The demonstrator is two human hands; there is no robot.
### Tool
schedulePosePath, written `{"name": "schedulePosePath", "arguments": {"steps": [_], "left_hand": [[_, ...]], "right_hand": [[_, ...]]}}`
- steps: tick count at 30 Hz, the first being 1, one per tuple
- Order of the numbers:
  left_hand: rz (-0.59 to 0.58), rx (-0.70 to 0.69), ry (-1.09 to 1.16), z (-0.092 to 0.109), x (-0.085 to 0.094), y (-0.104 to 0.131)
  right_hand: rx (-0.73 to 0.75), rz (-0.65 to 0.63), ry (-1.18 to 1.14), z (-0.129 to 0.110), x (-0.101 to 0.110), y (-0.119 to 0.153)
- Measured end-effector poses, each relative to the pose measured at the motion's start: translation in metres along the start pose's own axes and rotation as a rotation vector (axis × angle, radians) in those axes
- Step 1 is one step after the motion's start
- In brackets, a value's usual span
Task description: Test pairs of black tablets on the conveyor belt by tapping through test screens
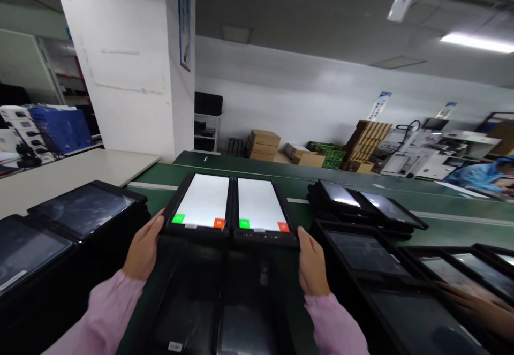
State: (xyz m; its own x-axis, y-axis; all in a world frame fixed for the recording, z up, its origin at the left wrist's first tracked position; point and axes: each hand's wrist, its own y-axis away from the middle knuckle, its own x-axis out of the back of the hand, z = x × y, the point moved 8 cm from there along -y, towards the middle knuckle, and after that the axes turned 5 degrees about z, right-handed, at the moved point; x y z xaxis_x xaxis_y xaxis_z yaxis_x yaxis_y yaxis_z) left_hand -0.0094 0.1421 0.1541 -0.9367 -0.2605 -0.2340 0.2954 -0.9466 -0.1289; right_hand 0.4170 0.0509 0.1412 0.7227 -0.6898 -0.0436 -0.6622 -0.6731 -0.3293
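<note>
Your left hand (pixel 145 248) and right hand (pixel 313 263) grip the black tray (pixel 261 240). Its lit screens' (pixel 205 199) coloured labels (pixel 219 223) look illegible.

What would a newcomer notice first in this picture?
Probably the left lit screen and the right lit screen, glowing white side by side near the middle, each with a green square at lower left and a reddish square at lower right. The left hand and right hand hold their black surround from either side. Behind, to the left, a broad white pillar rises to the picture's top edge.
</note>
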Motion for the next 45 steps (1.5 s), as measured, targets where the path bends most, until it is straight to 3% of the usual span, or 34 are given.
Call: {"name": "schedulePosePath", "arguments": {"steps": [4, 8, 12, 16, 20, 24, 28, 31, 34, 37, 40, 45], "left_hand": [[0.054, -0.082, 0.018, -0.009, -0.041, -0.080], [0.127, -0.036, -0.054, -0.051, -0.056, -0.111], [0.208, -0.002, -0.129, -0.086, -0.055, -0.112], [0.239, 0.002, -0.207, -0.101, -0.053, -0.115], [0.242, -0.030, -0.273, -0.099, -0.054, -0.117], [0.203, -0.086, -0.339, -0.083, -0.054, -0.114], [0.197, -0.187, -0.446, -0.079, -0.047, -0.082], [0.035, -0.248, -0.586, -0.103, -0.063, -0.033], [-0.341, -0.286, -0.703, -0.137, -0.109, 0.017], [-0.645, -0.318, -0.764, -0.152, -0.147, 0.043], [-0.792, -0.352, -0.803, -0.156, -0.162, 0.035], [-0.856, -0.465, -1.041, -0.186, -0.164, -0.004]], "right_hand": [[-0.029, 0.011, -0.012, 0.016, -0.046, -0.071], [-0.037, 0.063, 0.065, 0.060, -0.072, -0.096], [-0.063, 0.146, 0.113, 0.099, -0.084, -0.091], [-0.054, 0.186, 0.160, 0.115, -0.083, -0.089], [-0.075, 0.185, 0.201, 0.117, -0.080, -0.095], [-0.109, 0.103, 0.217, 0.111, -0.076, -0.099], [-0.131, -0.004, 0.246, 0.117, -0.061, -0.066], [-0.140, -0.081, 0.336, 0.131, -0.049, -0.007], [-0.073, -0.174, 0.434, 0.132, -0.044, 0.052], [0.052, -0.235, 0.641, 0.119, -0.046, 0.083], [0.131, -0.291, 0.802, 0.113, -0.053, 0.084], [0.135, -0.157, 0.755, 0.120, -0.050, 0.060]]}}
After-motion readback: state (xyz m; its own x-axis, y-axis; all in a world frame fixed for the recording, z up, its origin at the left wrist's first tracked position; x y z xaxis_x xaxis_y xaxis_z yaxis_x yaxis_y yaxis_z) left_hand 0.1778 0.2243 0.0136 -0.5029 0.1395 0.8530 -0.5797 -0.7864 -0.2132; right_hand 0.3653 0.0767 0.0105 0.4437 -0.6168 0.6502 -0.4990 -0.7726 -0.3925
